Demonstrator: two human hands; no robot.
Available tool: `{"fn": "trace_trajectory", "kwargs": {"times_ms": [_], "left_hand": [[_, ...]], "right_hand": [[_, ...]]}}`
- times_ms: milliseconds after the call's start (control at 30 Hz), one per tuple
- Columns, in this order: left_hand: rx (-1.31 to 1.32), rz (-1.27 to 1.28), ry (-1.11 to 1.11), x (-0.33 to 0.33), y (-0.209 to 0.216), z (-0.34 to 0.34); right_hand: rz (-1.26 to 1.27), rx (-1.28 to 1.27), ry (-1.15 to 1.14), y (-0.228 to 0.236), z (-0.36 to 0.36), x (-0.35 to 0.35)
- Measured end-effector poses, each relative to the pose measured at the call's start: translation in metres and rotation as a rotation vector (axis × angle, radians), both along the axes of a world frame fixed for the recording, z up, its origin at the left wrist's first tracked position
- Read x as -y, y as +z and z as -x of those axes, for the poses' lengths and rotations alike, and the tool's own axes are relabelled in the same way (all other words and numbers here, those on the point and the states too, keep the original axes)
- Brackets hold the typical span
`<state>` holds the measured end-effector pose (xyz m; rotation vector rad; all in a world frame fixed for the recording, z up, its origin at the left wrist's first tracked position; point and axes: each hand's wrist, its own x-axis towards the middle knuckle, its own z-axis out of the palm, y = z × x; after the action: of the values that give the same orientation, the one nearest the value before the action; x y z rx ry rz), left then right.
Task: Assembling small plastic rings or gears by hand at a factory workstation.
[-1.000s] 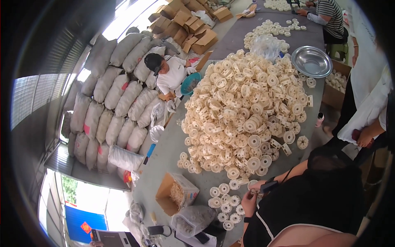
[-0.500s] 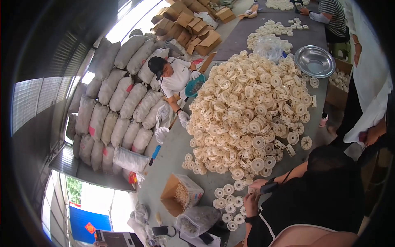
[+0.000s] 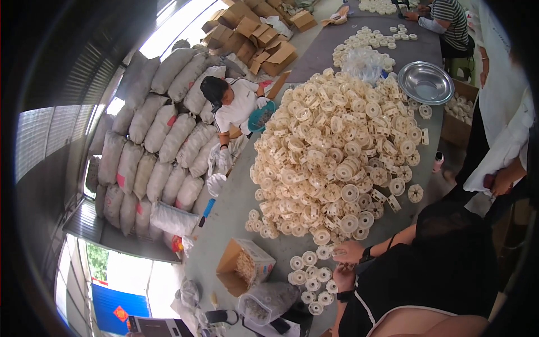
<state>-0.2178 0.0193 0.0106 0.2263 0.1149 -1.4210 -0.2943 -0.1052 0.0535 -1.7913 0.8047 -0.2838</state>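
At the near right edge of the table, my left hand (image 3: 344,277) is closed, its fingers curled. Whatever lies in them is too small to make out. Just beyond it, my right hand (image 3: 349,252) bends its fingers down beside the loose cream plastic wheel-shaped parts (image 3: 324,252); its fingertips are pressed together, and what they hold is unclear. Left of both hands, several such parts (image 3: 313,285) lie flat in a loose cluster. A large heap of the same parts (image 3: 337,157) rises beyond my hands.
An open carton (image 3: 247,265) of small tan pieces and a clear plastic bag (image 3: 269,303) stand left of the cluster. A steel basin (image 3: 425,83) sits at the far right. Across the table, a co-worker (image 3: 238,106) in white gloves holds a teal bowl (image 3: 260,117). Stacked sacks (image 3: 163,135) line the wall.
My right hand has shifted slightly left over the loose parts, and my left hand has turned a little. The co-worker's gloved hand has drawn back from the heap's edge.
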Motion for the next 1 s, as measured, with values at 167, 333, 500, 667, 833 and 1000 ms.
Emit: {"fn": "trace_trajectory", "kwargs": {"times_ms": [167,333,500,667,833,1000], "left_hand": [[1.214,-0.562,-0.005,0.008,0.036,0.017],[0.096,-0.288,0.059,0.0,0.013,0.006],[0.444,-0.434,0.234,0.008,0.032,0.008],[0.767,-0.613,0.391,0.033,0.087,0.006],[0.471,-0.623,0.581,0.014,0.073,-0.01],[1.086,-0.978,1.211,-0.051,0.107,-0.054]], "right_hand": [[0.136,0.242,0.092,-0.012,-0.002,0.01],[0.034,0.32,0.171,0.002,0.006,0.015],[-0.392,0.454,0.046,-0.014,-0.01,0.0],[-0.106,0.544,-0.098,-0.06,-0.036,0.002],[-1.151,0.486,0.045,0.025,-0.036,0.009],[-1.833,0.181,0.053,0.0,-0.03,0.014]]}}
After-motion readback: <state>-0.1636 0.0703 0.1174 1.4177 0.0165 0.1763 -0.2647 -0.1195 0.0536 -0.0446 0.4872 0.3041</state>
